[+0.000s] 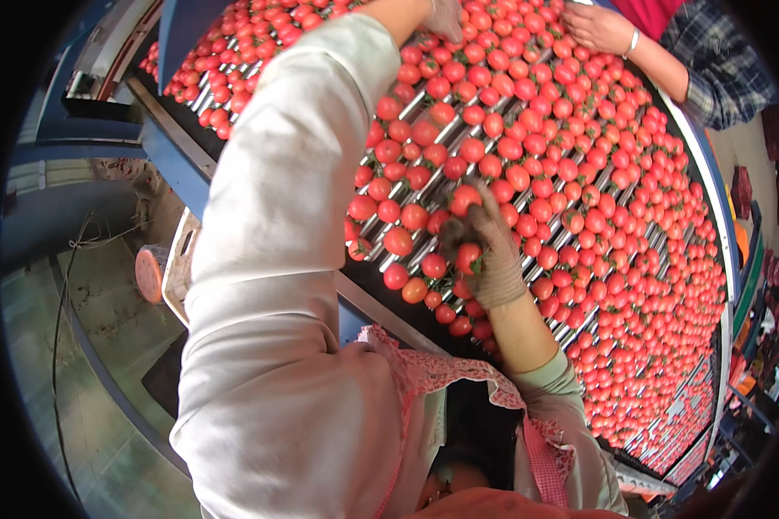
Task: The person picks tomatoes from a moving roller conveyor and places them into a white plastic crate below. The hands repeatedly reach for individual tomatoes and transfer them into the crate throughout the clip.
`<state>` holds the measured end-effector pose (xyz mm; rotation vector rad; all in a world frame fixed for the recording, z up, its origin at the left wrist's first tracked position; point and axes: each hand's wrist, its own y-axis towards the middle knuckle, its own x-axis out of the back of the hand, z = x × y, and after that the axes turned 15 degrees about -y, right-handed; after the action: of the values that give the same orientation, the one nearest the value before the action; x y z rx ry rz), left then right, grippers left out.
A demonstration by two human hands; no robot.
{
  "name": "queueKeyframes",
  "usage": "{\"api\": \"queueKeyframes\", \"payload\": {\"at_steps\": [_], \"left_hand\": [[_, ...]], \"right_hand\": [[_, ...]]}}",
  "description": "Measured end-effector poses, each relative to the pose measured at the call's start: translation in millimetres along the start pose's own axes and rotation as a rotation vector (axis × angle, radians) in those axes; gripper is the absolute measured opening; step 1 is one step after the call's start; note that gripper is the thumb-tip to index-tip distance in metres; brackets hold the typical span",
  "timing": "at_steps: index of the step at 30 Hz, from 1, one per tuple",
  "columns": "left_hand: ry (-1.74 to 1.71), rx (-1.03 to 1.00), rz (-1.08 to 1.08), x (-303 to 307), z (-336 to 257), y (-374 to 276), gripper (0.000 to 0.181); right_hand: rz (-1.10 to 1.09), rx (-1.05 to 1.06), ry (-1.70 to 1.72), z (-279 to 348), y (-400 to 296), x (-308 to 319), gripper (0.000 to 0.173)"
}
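Many red tomatoes (472,150), most with green calyxes, lie on the metal rollers of a sorting conveyor (384,254). My right hand (493,259), in a knitted glove with dark-stained fingertips, is low over the near part of the rollers. Its fingers curl around a tomato (465,200), and another tomato (469,258) shows against the palm. My left arm, in a pale sleeve, stretches far across the conveyor. The left hand (445,19), also gloved, is beside tomatoes at the top edge; its fingers are partly cut off, so its grasp is unclear.
A co-worker's hand (597,29) with a bracelet rests among tomatoes at the top right. The conveyor's pale side rail (727,259) curves along the right. A blue metal frame (175,170), a white plastic crate (180,266) and an orange-lidded container (149,274) stand to the left.
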<state>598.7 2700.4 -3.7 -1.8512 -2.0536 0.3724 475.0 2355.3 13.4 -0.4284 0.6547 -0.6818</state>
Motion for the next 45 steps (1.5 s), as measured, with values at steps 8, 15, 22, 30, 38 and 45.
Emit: {"api": "queueKeyframes", "payload": {"at_steps": [8,15,22,30,38,45], "left_hand": [[0.924,0.353,0.275,-40.1,-62.4,-9.7,0.030],[0.688,0.093,0.145,-11.3,-3.8,-41.6,0.038],[-0.350,-0.286,-0.201,-17.0,17.3,-224.8,0.039],[-0.946,-0.436,-0.623,-45.6,150.4,-470.5,0.056],[-0.530,0.110,-0.879,-63.9,229.9,-620.4,0.041],[-0.425,0.206,-0.889,-64.1,252.6,-609.2,0.044]], "right_hand": [[-0.061,0.158,-0.025,12.8,12.0,12.5,0.041],[-0.042,0.261,-0.038,29.7,-1.5,0.9,0.041],[-0.119,0.541,-0.433,26.5,-34.5,-39.5,0.046],[0.189,0.328,-0.342,2.1,-64.1,-92.7,0.045],[0.311,0.083,-0.075,-60.9,-75.4,-137.2,0.038],[0.404,0.337,-0.411,-88.9,-80.3,-204.8,0.049]]}}
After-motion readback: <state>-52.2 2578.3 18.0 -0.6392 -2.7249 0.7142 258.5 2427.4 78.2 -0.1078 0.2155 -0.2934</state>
